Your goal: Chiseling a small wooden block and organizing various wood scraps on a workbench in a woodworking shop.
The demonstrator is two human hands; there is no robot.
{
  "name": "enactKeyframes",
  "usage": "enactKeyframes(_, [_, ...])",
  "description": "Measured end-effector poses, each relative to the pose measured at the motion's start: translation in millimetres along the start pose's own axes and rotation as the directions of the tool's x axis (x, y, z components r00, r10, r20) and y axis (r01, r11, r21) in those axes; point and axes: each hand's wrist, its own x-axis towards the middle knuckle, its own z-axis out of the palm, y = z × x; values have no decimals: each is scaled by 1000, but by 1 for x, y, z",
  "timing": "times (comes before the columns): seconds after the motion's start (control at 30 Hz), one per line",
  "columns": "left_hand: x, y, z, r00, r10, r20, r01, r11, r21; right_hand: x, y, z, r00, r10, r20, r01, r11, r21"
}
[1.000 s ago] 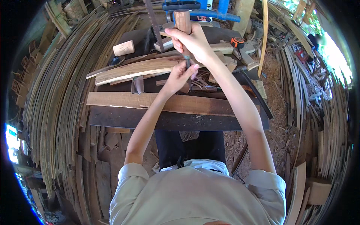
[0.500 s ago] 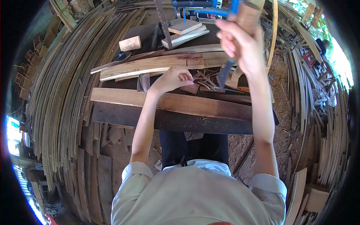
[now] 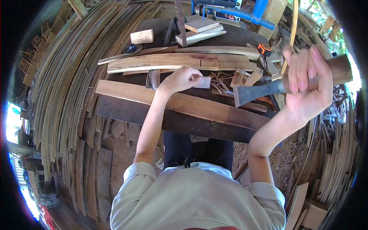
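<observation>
My right hand [image 3: 308, 76] is closed round the wooden handle of a chisel [image 3: 249, 94] at the right, its wide flat steel blade pointing left. My left hand [image 3: 180, 80] is closed with fingertips on a small pale rectangular piece [image 3: 203, 82], over the bench's middle. Just left of that hand is a folded metal piece [image 3: 152, 78]. A long brown board [image 3: 207, 109] lies across the front of the dark bench [image 3: 191, 129]. Longer light boards [image 3: 145, 63] lie behind my left hand, and thin offcuts [image 3: 220, 84] lie beside it.
A saw blade [image 3: 180, 23] stands at the back beside stacked wood pieces [image 3: 201, 23]. A short wooden block [image 3: 142, 36], an orange tape measure [image 3: 264, 48] and a blue machine [image 3: 258, 17] are further back. Long strips [image 3: 69, 76] are piled on both sides.
My right hand has moved right with the chisel and turned it, blade now leftward. My left hand has left the chisel; the pale piece now shows at its fingertips.
</observation>
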Motion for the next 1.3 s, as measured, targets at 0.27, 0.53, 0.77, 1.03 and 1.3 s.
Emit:
enactKeyframes(0.27, [-3,16,-5,979,-12,-201,-10,994,-106,-48,-2,-6,997,-77,23,79,990,-115])
enactKeyframes(0.53, [-105,92,62,895,-234,-380,67,913,-403,-137,-8,-23,986,-34,-163,19,995,-95])
enactKeyframes(0.77, [-163,99,104,756,-187,-627,229,973,-14,-139,27,11,977,104,-187,-82,989,124])
enactKeyframes(1.03, [-167,104,115,850,-19,-526,211,928,308,-127,50,30,875,52,-481,-66,998,-11])
enactKeyframes(1.3, [-133,93,124,832,6,-554,171,948,268,-116,57,26,873,33,-487,-49,999,-19])
